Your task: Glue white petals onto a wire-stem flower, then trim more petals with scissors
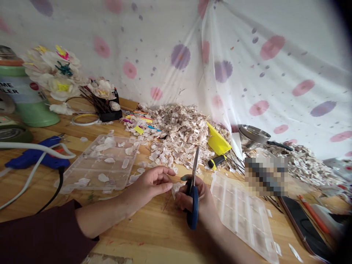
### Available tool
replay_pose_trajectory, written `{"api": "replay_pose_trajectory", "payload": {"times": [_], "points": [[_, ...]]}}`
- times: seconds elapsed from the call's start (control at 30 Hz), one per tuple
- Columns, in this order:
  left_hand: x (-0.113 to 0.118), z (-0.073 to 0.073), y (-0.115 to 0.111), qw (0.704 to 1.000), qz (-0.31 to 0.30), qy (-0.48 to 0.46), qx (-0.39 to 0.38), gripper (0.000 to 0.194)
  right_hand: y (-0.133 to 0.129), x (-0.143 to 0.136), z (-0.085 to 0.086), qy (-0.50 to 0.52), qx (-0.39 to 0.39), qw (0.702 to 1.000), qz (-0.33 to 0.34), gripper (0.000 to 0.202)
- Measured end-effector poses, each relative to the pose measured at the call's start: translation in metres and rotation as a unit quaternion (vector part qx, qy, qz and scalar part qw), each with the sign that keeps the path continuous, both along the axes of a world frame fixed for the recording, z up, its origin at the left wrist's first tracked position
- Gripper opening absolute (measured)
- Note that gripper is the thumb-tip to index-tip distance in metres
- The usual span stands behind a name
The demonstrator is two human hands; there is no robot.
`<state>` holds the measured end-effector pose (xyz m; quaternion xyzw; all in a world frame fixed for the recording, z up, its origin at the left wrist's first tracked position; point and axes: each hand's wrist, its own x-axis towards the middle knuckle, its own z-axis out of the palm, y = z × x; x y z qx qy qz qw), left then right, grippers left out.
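Half-curled hands (205,200), scissors (195,205) and petal (176,188)

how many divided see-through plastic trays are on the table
2: one tray left of the left hand, with pale flakes in it; another tray right of the right hand. Others may be hidden under the heap.

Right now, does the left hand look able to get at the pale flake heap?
Likely yes: the heap lies just beyond the left hand, with nothing apparently blocking; the scissors sit in the right hand.
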<state>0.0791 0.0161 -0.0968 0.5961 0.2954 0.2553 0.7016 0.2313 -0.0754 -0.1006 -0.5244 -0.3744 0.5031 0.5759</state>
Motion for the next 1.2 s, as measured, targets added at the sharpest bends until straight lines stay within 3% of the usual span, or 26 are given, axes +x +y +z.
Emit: {"api": "replay_pose_trajectory", "payload": {"times": [0.33,0.6,0.7,0.77,0.83,0.93,1.2], "points": [[0.001,-0.004,0.004,0.999,0.01,-0.009,-0.029,0.029,-0.001,0.002,-0.002,-0.018,-0.001,1.0,-0.008,0.044],[0.001,-0.003,0.002,0.999,-0.022,-0.014,-0.041,0.031,-0.002,-0.001,-0.003,-0.024,-0.006,0.999,-0.034,0.045],[0.002,0.001,0.004,0.999,0.006,-0.022,-0.028,0.028,-0.002,-0.001,-0.005,-0.038,-0.001,0.998,-0.049,0.047],[0.001,0.006,0.012,0.997,0.072,-0.021,0.03,0.025,-0.003,-0.001,-0.006,-0.044,-0.006,0.997,-0.057,0.048],[-0.003,0.013,0.026,0.97,0.181,0.012,0.159,0.02,-0.003,-0.002,-0.005,-0.049,-0.016,0.997,-0.064,0.048],[-0.019,0.026,0.056,0.925,0.28,0.05,0.252,0.015,-0.003,-0.004,-0.003,-0.047,-0.024,0.996,-0.07,0.049],[-0.084,0.041,0.126,0.799,0.397,0.183,0.412,0.011,-0.002,-0.009,0.003,-0.03,-0.006,0.996,-0.082,0.052]]}}
